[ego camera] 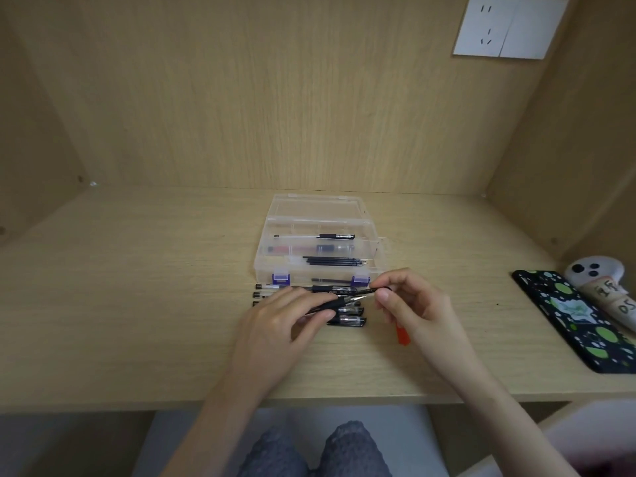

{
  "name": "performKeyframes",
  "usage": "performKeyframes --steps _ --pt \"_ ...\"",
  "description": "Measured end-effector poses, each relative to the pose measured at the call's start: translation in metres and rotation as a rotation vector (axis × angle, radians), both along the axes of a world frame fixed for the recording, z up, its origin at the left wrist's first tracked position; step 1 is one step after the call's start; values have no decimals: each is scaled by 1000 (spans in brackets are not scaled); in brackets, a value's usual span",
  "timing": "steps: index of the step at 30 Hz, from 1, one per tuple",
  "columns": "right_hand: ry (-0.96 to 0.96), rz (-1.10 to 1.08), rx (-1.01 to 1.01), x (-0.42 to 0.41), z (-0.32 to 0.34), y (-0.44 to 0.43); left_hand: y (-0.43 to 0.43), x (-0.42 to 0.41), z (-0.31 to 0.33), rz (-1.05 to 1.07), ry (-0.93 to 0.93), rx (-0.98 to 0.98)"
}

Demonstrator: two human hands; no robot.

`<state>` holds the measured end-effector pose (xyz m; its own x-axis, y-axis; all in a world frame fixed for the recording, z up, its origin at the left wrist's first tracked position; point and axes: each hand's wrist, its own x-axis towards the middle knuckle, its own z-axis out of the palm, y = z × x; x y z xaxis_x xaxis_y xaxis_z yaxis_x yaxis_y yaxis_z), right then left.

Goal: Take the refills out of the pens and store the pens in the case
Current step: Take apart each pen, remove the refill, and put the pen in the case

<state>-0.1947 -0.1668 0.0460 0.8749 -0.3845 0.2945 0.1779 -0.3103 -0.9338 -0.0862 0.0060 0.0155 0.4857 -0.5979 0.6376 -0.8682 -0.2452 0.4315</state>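
Two hands on one pen (347, 301), held low over table (137, 304) in front of open case (262, 259). Left hand (278, 321): grip closed round barrel, steadying. Right hand (416, 304): grip pinching tip end, probably to unscrew it. Refills (334, 260) lie in case; row of pens (347, 320) waits beneath.

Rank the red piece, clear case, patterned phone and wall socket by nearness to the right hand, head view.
1. red piece: right at the right hand, by its palm.
2. clear case: just behind it, to the left.
3. patterned phone: far out to the right.
4. wall socket: high up at the back.
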Motion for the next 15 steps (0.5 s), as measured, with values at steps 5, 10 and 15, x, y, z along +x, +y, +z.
performKeyframes --steps 5,10,15 --pt "24 52 -13 3 -4 6 -1 1 -3 -6 9 -11" --pt "55 46 -2 6 -8 11 -2 1 -4 -48 54 -66" --pt "40 37 -15 9 -6 12 -2 1 -5 -42 28 -89"
